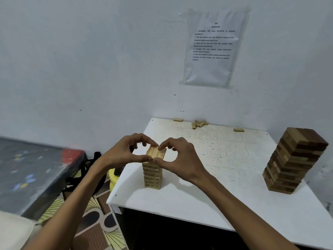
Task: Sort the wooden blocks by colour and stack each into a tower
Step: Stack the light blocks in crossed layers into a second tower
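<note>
The left hand and right hand are pinching the top layer of the pale tower
Pressing evenly and gently is looking safest

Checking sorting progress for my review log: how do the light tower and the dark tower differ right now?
The light tower is pale wood; the dark tower is mixed browns. The light tower is shorter, the dark tower clearly taller. Left hand and right hand pinch the light tower's top layer; the dark tower stands untouched. Both stand on the table.
</note>
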Available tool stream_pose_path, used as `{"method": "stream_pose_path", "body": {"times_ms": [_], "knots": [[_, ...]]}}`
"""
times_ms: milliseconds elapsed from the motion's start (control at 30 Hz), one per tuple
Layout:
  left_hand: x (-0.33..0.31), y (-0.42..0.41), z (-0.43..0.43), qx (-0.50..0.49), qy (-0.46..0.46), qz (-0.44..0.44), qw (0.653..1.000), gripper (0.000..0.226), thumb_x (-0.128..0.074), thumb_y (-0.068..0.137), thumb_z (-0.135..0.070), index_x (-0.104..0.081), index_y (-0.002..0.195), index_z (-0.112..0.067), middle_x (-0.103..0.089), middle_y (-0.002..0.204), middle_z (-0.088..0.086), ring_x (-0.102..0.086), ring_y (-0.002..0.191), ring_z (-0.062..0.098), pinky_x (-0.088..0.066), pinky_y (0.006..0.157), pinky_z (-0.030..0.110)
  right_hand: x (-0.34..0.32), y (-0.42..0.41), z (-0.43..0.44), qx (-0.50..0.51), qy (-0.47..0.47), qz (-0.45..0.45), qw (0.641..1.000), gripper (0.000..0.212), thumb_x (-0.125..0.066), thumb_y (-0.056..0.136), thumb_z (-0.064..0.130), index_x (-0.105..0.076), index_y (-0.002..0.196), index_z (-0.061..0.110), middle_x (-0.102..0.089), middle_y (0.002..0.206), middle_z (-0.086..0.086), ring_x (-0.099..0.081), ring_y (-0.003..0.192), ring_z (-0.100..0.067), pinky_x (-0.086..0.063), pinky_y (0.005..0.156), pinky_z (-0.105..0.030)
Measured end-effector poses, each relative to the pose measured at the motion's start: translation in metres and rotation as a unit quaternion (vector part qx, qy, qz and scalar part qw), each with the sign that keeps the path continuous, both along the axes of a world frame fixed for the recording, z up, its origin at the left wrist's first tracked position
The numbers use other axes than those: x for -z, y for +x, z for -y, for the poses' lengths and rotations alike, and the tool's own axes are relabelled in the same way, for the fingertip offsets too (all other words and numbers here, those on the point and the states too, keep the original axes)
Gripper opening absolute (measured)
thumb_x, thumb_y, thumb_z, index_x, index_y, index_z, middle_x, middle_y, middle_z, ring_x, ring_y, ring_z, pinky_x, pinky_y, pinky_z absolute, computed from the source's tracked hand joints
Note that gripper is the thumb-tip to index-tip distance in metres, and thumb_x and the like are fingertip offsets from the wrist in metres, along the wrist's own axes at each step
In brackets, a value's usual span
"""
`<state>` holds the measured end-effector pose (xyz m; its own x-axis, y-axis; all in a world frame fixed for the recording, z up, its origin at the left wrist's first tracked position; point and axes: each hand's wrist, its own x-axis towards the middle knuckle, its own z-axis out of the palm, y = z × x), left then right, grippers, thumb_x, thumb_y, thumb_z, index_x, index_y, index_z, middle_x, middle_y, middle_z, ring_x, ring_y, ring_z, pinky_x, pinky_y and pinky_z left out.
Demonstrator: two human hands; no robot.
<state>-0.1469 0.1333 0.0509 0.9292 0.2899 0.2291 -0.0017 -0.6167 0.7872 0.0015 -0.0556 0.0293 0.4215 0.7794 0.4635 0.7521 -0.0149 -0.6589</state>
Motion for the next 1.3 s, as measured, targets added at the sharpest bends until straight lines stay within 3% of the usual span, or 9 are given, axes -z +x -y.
{"method": "stream_pose_path", "body": {"times_ms": [133,233,367,500,633,1300], "knots": [[0.006,-0.004,-0.006,0.003,-0.021,0.000,1.000,0.054,-0.088,0.080,-0.012,-0.061,0.126,-0.021,-0.074,0.121,-0.004,-0.056,0.108,0.028,-0.042,0.095,0.056,0.006,-0.004,-0.009,0.001,-0.020,-0.013,1.000,0.041,-0.085,0.075,0.047,-0.060,0.106,0.035,-0.064,0.106,0.023,-0.052,0.106,0.000,-0.048,0.086,-0.024],[0.010,-0.006,-0.008,-0.001,-0.023,-0.006,1.000,0.057,-0.088,0.080,-0.013,-0.059,0.128,-0.023,-0.074,0.122,-0.004,-0.056,0.103,0.019,-0.041,0.095,0.057,0.008,-0.006,-0.012,0.003,-0.033,-0.015,0.999,0.042,-0.085,0.076,0.045,-0.059,0.108,0.034,-0.063,0.107,0.023,-0.050,0.107,0.003,-0.045,0.085,-0.020],[0.012,-0.007,-0.008,-0.008,-0.023,-0.008,1.000,0.057,-0.088,0.080,-0.017,-0.059,0.129,-0.024,-0.074,0.122,-0.004,-0.057,0.110,0.025,-0.042,0.096,0.057,0.009,-0.007,-0.013,-0.001,-0.039,-0.021,0.999,0.042,-0.085,0.077,0.043,-0.060,0.110,0.034,-0.062,0.108,0.024,-0.048,0.108,0.005,-0.042,0.084,-0.017],[0.012,-0.008,-0.008,-0.012,-0.016,-0.015,1.000,0.059,-0.087,0.078,-0.023,-0.059,0.129,-0.026,-0.073,0.122,-0.006,-0.057,0.106,0.018,-0.043,0.095,0.055,0.010,-0.008,-0.013,-0.001,-0.044,-0.025,0.999,0.042,-0.084,0.078,0.042,-0.059,0.110,0.035,-0.062,0.109,0.024,-0.047,0.108,0.004,-0.039,0.082,-0.015],[0.013,-0.006,-0.006,-0.015,-0.011,-0.019,1.000,0.059,-0.087,0.077,-0.025,-0.059,0.129,-0.027,-0.073,0.122,-0.007,-0.058,0.114,0.023,-0.044,0.097,0.054,0.012,-0.007,-0.012,0.002,-0.045,-0.030,0.999,0.042,-0.084,0.078,0.043,-0.059,0.110,0.036,-0.061,0.109,0.024,-0.048,0.108,0.003,-0.041,0.082,-0.017],[0.022,-0.003,-0.013,-0.004,-0.018,-0.022,1.000,0.063,-0.084,0.079,-0.030,-0.055,0.135,-0.031,-0.072,0.123,-0.010,-0.057,0.099,0.006,-0.046,0.090,0.037,0.016,-0.007,-0.013,0.000,-0.050,-0.029,0.998,0.042,-0.082,0.079,0.045,-0.059,0.113,0.037,-0.063,0.114,0.023,-0.050,0.108,-0.001,-0.041,0.079,-0.018]]}}
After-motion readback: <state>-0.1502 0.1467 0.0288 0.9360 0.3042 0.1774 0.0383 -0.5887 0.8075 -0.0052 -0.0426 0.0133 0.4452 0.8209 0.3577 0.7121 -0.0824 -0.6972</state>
